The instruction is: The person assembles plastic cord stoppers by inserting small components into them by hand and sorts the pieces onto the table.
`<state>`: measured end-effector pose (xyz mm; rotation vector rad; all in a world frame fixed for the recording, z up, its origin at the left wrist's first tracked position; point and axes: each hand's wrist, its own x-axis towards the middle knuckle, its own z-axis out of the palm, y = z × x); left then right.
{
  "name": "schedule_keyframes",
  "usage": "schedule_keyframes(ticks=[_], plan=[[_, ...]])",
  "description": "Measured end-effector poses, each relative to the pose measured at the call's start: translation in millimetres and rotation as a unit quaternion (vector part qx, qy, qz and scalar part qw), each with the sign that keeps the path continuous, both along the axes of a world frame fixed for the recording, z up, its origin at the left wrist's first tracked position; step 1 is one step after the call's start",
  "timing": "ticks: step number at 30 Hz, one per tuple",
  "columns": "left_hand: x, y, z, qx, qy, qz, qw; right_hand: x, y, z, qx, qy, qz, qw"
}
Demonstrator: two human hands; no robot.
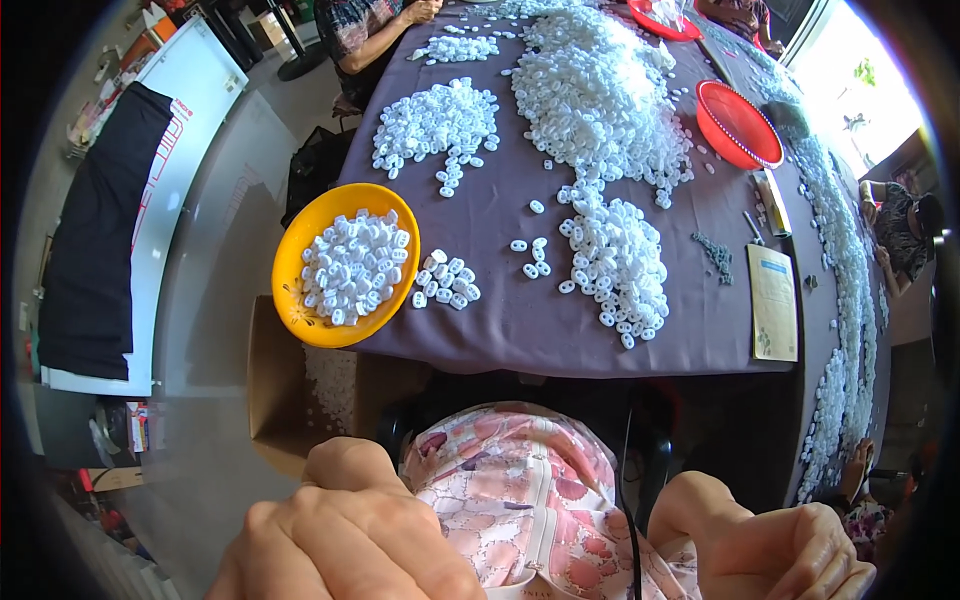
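Close to the camera, at the lower edge, my left hand (345, 530) is closed, its knuckles bent and its back turned up. My right hand (775, 550) is at the lower right, its fingers curled in. Whatever either hand holds, if anything, is hidden. Both are in front of my lap, apart from the table (500, 330). On its near edge lie a small cluster of white oval two-hole plastic pieces (446, 280) and a larger heap of white pieces (618, 265). A yellow bowl (290, 265) at the table's left corner is filled with similar white pieces.
Below the bowl stands an open cardboard box (272, 385) with white pieces inside. Farther back lie a big white pile (590, 90) and a red basket (735, 125). A tan booklet (773, 310) and grey bits (714, 257) are on the right. Other people sit around the tables.
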<state>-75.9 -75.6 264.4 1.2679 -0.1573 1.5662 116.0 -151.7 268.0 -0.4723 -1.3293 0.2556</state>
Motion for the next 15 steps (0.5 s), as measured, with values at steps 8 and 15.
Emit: schedule_keyframes(ticks=[8,15], plan=[[0.9,8.2,-8.3,0.06,-0.005,-0.011,0.998,8.3,14.3,-8.9,0.077,0.032,0.088,0.993],[-1.6,2.9,-5.9,0.061,-0.01,0.013,0.998,1.7,23.5,-11.3,0.123,0.049,0.116,0.984]])
